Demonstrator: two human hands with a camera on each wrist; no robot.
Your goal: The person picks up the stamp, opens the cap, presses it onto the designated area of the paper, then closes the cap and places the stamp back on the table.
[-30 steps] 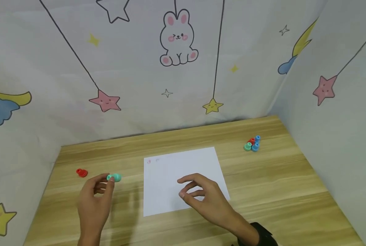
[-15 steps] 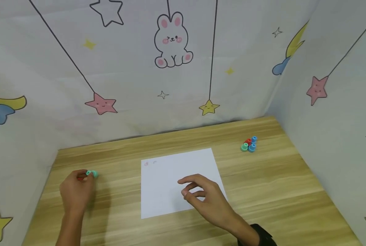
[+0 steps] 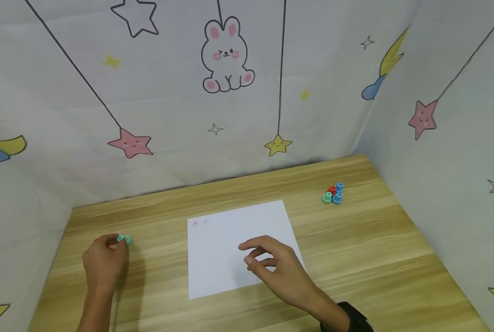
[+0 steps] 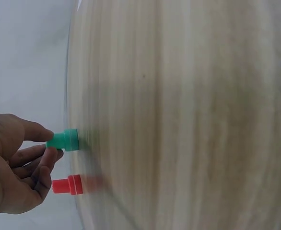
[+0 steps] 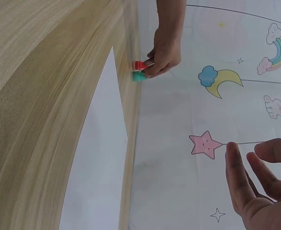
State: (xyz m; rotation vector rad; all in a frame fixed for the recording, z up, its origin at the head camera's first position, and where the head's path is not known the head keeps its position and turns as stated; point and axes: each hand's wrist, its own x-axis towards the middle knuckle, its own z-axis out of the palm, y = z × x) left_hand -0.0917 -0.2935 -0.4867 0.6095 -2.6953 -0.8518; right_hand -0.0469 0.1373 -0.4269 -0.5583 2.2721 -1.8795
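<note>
My left hand (image 3: 103, 262) is low over the left side of the table, pinching a small green stepped plastic peg (image 4: 69, 140) between thumb and fingertips. In the left wrist view the peg stands upright, its wide base at or just touching the wood. Beside it a similar red peg (image 4: 69, 185) stands on its base; the hand hides it in the head view. My right hand (image 3: 277, 267) hovers over the white paper (image 3: 213, 263), fingers loosely bent, with nothing in its grasp.
At the back right of the wooden table (image 3: 375, 240) several pegs stand clustered: a red peg (image 3: 331, 189), a green peg (image 3: 327, 198) and blue pegs (image 3: 337, 198). Faint reddish marks show in the paper's upper left corner. A patterned cloth wall (image 3: 168, 101) borders the table.
My left hand has carried the green peg left and down to beside the red peg, which is now hidden behind the hand. The right hand has barely moved. The head view has shifted slightly.
</note>
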